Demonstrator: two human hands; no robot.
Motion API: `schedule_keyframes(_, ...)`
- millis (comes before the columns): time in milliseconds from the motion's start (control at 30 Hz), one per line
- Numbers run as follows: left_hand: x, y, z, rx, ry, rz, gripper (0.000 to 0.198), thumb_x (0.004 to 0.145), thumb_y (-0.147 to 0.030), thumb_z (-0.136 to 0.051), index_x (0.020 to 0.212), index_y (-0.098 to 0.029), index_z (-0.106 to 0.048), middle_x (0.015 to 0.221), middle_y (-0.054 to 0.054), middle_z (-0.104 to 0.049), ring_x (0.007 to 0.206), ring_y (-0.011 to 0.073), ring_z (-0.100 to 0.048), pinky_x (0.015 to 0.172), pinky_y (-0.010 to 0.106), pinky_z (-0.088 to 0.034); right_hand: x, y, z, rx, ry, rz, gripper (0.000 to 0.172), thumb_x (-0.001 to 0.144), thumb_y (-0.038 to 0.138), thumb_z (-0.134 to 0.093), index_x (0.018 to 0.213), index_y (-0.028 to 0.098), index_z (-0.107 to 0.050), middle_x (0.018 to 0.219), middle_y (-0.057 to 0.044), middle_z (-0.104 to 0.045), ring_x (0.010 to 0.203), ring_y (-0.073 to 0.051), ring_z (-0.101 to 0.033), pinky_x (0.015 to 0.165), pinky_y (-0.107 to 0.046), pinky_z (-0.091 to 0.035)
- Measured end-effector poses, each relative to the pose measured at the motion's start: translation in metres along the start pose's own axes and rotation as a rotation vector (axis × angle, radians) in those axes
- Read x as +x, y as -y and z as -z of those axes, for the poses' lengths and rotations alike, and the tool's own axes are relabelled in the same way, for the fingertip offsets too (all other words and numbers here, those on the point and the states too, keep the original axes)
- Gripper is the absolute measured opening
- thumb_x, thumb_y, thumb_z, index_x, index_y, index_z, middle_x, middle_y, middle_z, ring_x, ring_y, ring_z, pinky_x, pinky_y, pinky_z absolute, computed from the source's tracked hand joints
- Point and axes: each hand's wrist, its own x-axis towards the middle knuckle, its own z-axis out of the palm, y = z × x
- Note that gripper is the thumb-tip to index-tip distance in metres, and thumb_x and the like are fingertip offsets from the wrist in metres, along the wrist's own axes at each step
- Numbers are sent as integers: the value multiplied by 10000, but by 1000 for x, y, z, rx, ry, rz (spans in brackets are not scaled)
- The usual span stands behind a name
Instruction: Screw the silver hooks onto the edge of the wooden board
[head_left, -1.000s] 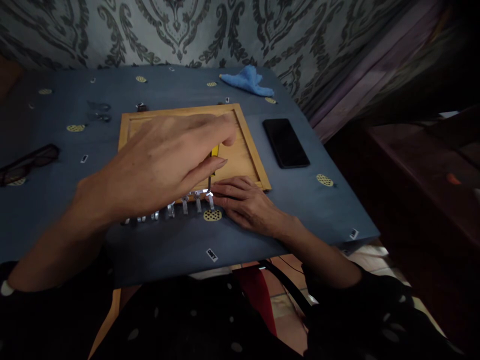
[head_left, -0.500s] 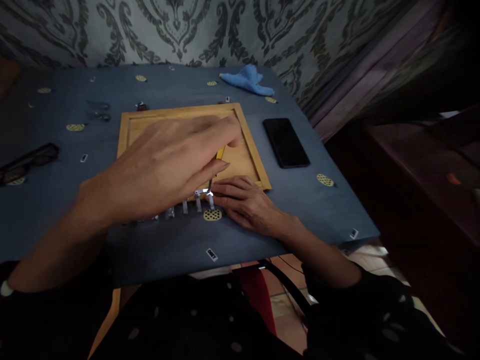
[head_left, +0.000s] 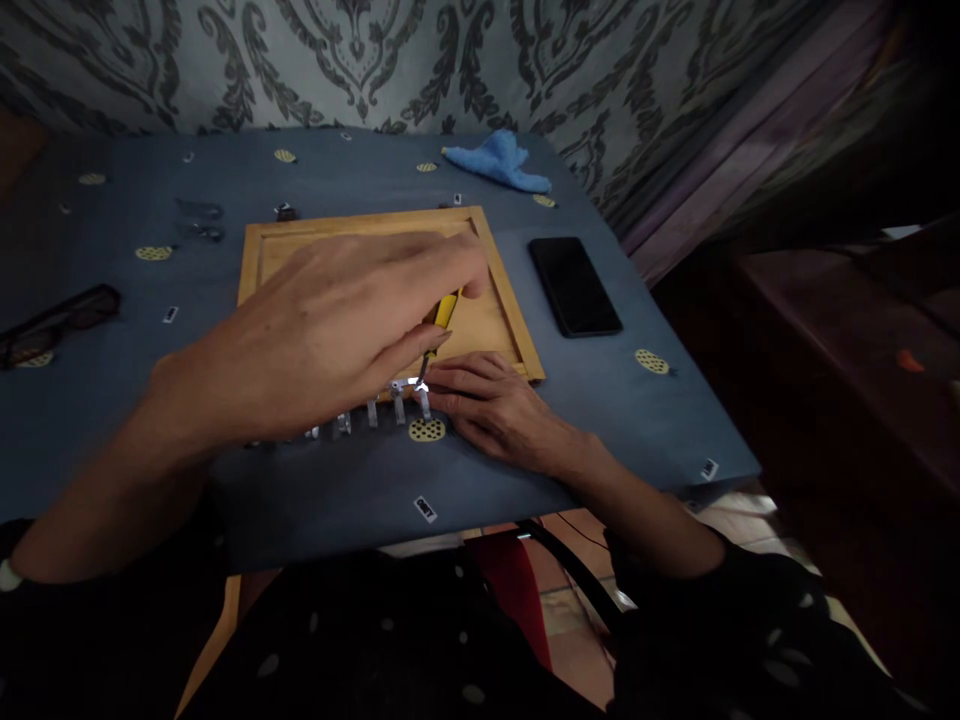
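A yellow-handled screwdriver (head_left: pixel 445 312) is gripped in my left hand (head_left: pixel 337 320), its handle partly hidden by the fingers. The shaft slants down and its tip meets the right end of a shiny metal hook rail (head_left: pixel 407 384). Several hooks hang from this rail along the near edge of a wooden framed board (head_left: pixel 495 290); my left hand covers part of both. At the board's near right corner, my right hand (head_left: pixel 502 405) lies low with its fingers together, the fingertips closed against the rail's end.
A black phone (head_left: pixel 575 286) lies right of the board, and a blue cloth (head_left: pixel 499 162) is crumpled at the back. Glasses (head_left: pixel 60 325) rest at the far left. Small clear or metal pieces (head_left: pixel 199 220) lie behind the board's left side. The table's right edge (head_left: pixel 686 335) drops off.
The screwdriver's handle has tilted to the right and more of its yellow shows below my left hand. My right hand stays in place.
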Motion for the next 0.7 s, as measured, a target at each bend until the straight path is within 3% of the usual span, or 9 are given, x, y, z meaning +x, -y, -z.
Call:
schedule_keyframes(167,-2,3,4,17,-21,-25,223,977,-184,-448,1089,-216,-638,947,25,-693,671,157,-571,612,304,-393,0,1,0,-18,-9,4,338,1021,161,-491,1296,226,-678,1340,-83,-715,1256,-251,-626,993,-461,-521)
schedule_keyframes(400,-2,4,10,52,-32,-14,183,1013,-225,-480,1135,-186,-611,883,6,-679,673,119,-563,642,260,-373,0,1,2,-5,-1,9,328,1009,147,-499,1266,200,-696,1335,-107,-719,1252,-259,-631,977,-468,-524)
schedule_keyframes(533,-1,3,7,43,-13,-9,206,1011,-243,-439,1040,-196,-638,932,38,-693,673,150,-567,627,292,-378,0,0,1,24,13,-7,365,1002,151,-506,1308,239,-685,1368,-93,-704,1260,-273,-627,988,-504,-525)
schedule_keyframes(700,-2,4,2,20,-8,31,209,997,-264,-459,1054,-227,-657,1014,43,-697,715,175,-595,675,310,-427,0,0,1,24,-17,13,364,998,134,-513,1311,217,-679,1366,-100,-704,1264,-269,-618,993,-486,-523)
